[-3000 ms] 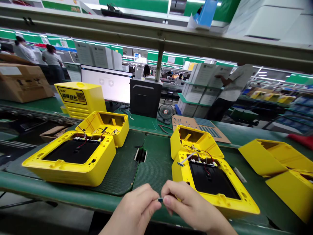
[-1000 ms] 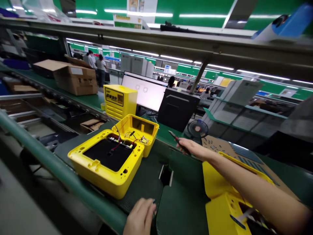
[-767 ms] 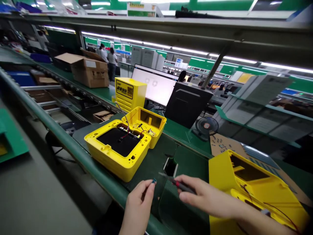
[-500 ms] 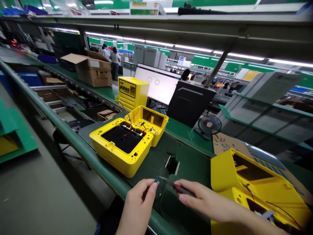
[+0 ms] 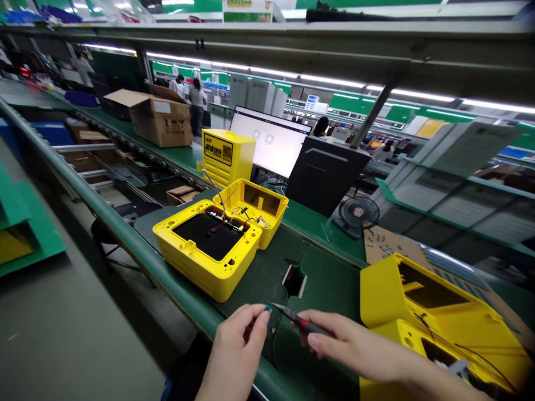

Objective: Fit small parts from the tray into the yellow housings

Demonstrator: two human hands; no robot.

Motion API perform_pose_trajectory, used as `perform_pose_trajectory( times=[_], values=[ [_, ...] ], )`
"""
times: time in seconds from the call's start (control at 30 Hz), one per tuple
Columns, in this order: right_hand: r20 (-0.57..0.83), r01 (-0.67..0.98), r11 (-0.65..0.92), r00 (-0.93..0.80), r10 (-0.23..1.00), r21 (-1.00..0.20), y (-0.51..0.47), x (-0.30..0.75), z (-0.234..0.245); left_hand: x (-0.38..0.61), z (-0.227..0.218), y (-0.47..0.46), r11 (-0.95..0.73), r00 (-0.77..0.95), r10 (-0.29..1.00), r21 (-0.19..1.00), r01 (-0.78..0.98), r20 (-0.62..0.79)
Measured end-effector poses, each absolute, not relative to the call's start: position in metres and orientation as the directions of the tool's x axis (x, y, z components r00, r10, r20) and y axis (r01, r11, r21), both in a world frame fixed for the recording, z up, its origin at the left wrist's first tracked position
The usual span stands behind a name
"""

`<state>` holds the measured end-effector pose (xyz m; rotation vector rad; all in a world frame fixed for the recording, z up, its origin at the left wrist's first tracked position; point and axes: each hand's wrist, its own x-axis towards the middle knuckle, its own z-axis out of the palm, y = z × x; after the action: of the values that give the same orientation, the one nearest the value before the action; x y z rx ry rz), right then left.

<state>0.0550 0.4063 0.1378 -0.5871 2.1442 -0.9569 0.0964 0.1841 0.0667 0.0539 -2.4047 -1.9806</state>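
Note:
Between the thumb and forefinger of my left hand (image 5: 240, 345) is a small blue piece (image 5: 268, 307), too small to name more exactly. My right hand (image 5: 338, 342) is wrapped round the dark handle, with a red band, of a pair of fine-nosed pliers (image 5: 288, 313). Their pointed tip is at the blue piece; whether it touches cannot be made out. Beyond my hands an open yellow case (image 5: 209, 267) sits on the bench, black inside with thin wires running to its raised lid (image 5: 267, 231).
Another open yellow case (image 5: 384, 289) stands by my right forearm. Farther back are a closed yellow box (image 5: 234, 150), a monitor (image 5: 276, 142), a small fan (image 5: 358, 213) and a cardboard sheet (image 5: 378, 242) with small dark pieces. A cardboard box (image 5: 163, 122) stands along the line.
The pliers' tip has shifted slightly at the blue piece, and the fingers of my right hand have moved a little on the handle. Otherwise things look the same.

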Motion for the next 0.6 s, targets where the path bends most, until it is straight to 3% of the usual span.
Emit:
perform_pose_trajectory(
  times=[0.37,0.6],
  values=[
    [-0.411,-0.165,0.676,-0.684,-0.603,-0.718,0.404,0.056,0.145,0.095,0.072,0.187,0.21,-1.0,-0.008,0.978,0.0,0.001],
    [-0.481,-0.071,0.652,-0.615,-0.624,-0.755,0.408,0.055,0.143,0.092,0.079,0.179,0.319,-0.986,0.162,0.944,0.081,0.03]
  ],
)
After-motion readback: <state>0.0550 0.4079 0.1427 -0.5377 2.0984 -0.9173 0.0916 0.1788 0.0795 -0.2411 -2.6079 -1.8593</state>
